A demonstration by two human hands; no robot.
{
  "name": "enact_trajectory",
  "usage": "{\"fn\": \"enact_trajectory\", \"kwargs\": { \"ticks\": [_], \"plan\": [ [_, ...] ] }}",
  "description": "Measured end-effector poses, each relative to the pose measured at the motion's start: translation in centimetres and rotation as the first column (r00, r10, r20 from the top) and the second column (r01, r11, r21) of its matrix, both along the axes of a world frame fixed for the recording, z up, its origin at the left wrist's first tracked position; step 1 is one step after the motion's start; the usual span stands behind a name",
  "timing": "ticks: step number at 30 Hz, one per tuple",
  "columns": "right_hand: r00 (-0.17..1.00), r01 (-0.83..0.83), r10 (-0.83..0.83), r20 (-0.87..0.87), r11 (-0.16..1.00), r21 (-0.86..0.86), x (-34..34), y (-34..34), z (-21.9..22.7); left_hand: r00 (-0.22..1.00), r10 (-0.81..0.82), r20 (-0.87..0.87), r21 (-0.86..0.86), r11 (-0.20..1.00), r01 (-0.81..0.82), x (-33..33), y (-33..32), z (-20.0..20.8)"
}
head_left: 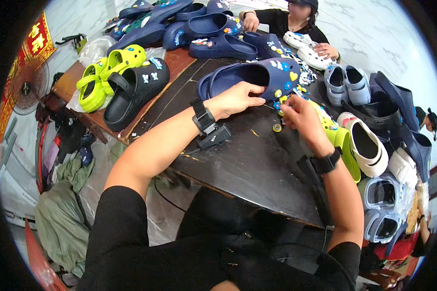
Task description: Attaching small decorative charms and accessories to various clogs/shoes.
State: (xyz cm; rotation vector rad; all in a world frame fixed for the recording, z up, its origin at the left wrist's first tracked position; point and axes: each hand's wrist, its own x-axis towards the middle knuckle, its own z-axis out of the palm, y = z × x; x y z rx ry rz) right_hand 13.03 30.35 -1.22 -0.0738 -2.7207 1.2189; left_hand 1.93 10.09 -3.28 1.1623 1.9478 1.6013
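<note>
In the head view, the navy clog (271, 72) lies on the dark surface (243, 160), the left hand's (235, 100) grip holding its near side. The right hand (303, 119) curls near loose charms (278, 104); whether its grip holds anything, I cannot tell.

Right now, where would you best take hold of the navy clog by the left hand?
Likely the heel end, approached from the left: the navy clog points its rounded heel that way, while its toe, on the right, carries charms and the right hand is near it.
</note>
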Motion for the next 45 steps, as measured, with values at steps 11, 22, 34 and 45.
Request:
{"fn": "enact_trajectory", "kwargs": {
  "ticks": [11, 22, 34, 45],
  "plan": [
    [0.987, 0.128, -0.162, -0.007, 0.803, -0.581, -4.4, -0.6, -1.4, 0.995, -0.029, 0.093, -0.029, 0.999, 0.032, 1.4, -0.5, 1.0],
    [0.875, -0.098, -0.212, -0.435, 0.803, -0.588, -4.1, -2.2, -0.3, 0.995, -0.073, 0.074, 0.197, 0.979, 0.057, 2.5, -1.6, 2.7],
    [0.875, -0.219, -0.114, -0.471, 0.774, -0.594, -2.8, -3.0, -0.1, 0.987, -0.008, 0.157, 0.485, 0.872, -0.070, 3.4, -1.1, 3.2],
    [0.905, -0.095, -0.221, -0.363, 0.728, -0.679, -3.2, -2.8, -0.7, 0.996, 0.083, -0.041, 0.292, 0.954, -0.068, 3.9, -1.1, 2.4]
  ]
}}
